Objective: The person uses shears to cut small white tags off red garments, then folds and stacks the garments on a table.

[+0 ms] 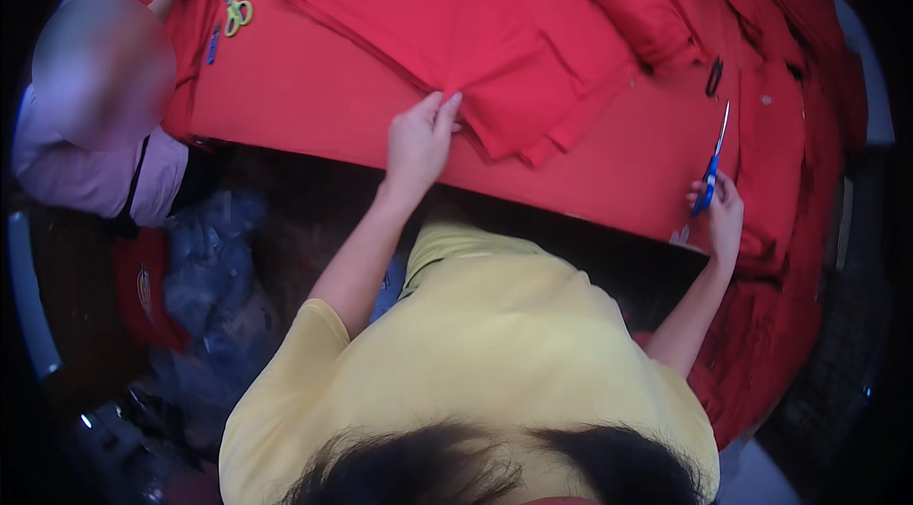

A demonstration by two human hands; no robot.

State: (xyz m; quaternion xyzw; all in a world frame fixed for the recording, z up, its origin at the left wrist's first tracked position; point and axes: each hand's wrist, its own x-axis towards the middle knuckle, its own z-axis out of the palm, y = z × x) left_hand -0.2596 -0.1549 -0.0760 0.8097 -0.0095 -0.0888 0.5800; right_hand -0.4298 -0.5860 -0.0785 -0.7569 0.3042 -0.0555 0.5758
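Note:
Near the table's front edge, my left hand (421, 142) pinches the edge of a red garment (495, 58) spread over the red tabletop. The cloth puckers into folds at my fingertips. Off to the right, my right hand (725, 215) is closed round a pair of scissors (711, 174) with blue handles. Their blades point away from me, up and apart from the garment I pinch. A small black tool (714, 77) lies just beyond the scissor tips.
Piles of red garments (770, 153) line the right side, and more lie along the far side. Yellow-handled scissors (237, 16) and a blue pen-like tool (213, 45) rest at the left. A co-worker (114, 125) sits there, one hand on the table. Clear plastic bags (214, 267) lie below.

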